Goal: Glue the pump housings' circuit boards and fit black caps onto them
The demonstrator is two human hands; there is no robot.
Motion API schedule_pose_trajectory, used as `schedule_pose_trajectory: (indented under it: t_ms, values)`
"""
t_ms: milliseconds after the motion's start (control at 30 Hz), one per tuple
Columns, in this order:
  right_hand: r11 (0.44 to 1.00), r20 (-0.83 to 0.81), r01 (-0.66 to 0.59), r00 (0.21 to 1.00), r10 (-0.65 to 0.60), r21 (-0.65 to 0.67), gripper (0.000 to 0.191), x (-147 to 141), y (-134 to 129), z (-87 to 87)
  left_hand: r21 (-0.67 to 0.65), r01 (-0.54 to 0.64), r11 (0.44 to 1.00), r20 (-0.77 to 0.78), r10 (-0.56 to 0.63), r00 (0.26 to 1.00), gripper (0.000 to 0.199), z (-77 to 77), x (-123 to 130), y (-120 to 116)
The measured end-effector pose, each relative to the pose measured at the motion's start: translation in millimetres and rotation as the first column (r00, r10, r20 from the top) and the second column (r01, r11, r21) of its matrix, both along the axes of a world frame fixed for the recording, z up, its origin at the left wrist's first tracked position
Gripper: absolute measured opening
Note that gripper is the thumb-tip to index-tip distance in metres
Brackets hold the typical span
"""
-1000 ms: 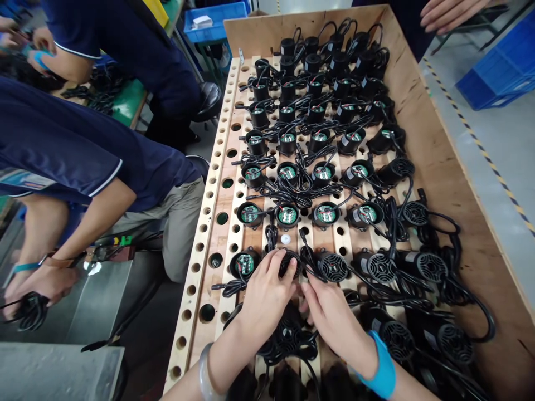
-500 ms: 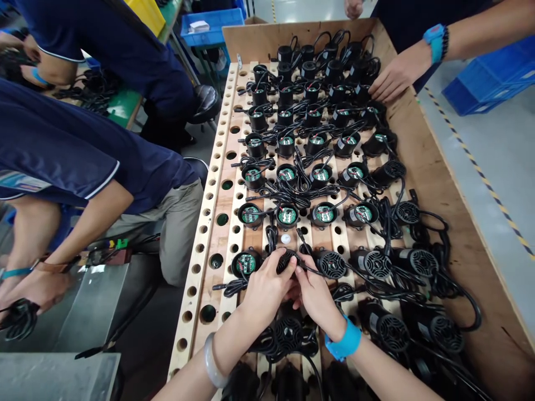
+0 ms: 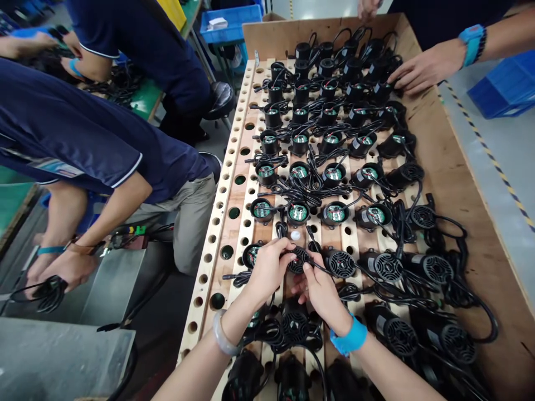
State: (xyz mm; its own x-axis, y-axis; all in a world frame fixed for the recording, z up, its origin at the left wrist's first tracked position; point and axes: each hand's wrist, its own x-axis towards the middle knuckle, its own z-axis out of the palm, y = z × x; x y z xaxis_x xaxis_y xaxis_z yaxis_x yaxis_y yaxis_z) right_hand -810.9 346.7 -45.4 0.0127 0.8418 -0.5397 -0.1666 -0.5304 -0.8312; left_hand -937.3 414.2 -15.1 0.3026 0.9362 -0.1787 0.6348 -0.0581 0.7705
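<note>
In the head view, a round black slotted cover (image 3: 298, 260) sits between my two hands, on or just over its black housing in the wooden rack. My left hand (image 3: 268, 270) pinches the cover's left edge with thumb and fingers. On the other side my right hand (image 3: 320, 287) is closed round the cover's right side, its thumb by a black cable (image 3: 320, 267). The fingers partly hide the housing below. Right of it is a housing with a slotted cover (image 3: 340, 263) in place; left is an uncovered housing (image 3: 251, 255) showing a green circuit board.
Rows of black housings with coiled cables fill the wooden rack (image 3: 217, 223), which has a raised board wall (image 3: 463, 211) at right. A white round piece (image 3: 295, 235) lies ahead of my hands. A co-worker's hand (image 3: 426, 69) reaches in at top right; another person (image 3: 96, 139) sits at left.
The view has shifted, so the rack appears farther right. My fingers have spread apart a little, and more of the slotted cover shows between them.
</note>
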Motion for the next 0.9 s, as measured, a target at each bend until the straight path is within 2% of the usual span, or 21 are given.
schedule_pose_trajectory:
  t_ms: [133, 267, 367, 533, 733, 900]
  values:
    - [1.000, 0.006, -0.011, 1.000, 0.011, -0.002, 0.028, 1, 0, -0.9, -0.026, 0.000, 1.000, 0.029, 0.001, 1.000, 0.013, 0.7, -3, -1]
    - [1.000, 0.009, -0.023, 1.000, 0.023, -0.014, 0.028, 2, 0, -0.5, -0.167, 0.041, 0.985, 0.075, -0.029, 0.997, 0.027, 3.6, -7, 3]
    - [0.999, 0.038, -0.037, 0.999, 0.038, -0.034, 0.026, 3, 1, 1.0, -0.213, 0.063, 0.975, 0.061, -0.051, 0.997, 0.030, 6.2, -7, 7]
    - [0.997, 0.050, -0.066, 0.996, 0.068, -0.052, 0.027, 3, 4, 5.2, -0.189, 0.055, 0.980, 0.023, -0.052, 0.998, 0.027, 6.7, -5, 8]
    - [0.990, 0.152, -0.081, 0.983, 0.098, -0.116, 0.024, 1, 5, 11.4, -0.191, 0.041, 0.981, 0.022, -0.038, 0.999, 0.028, 1.0, -5, 6]
    - [0.993, 0.139, -0.071, 0.987, 0.084, -0.098, 0.028, 1, 5, 10.2, -0.084, 0.073, 0.994, -0.042, -0.077, 0.996, 0.030, -1.8, -3, 5]
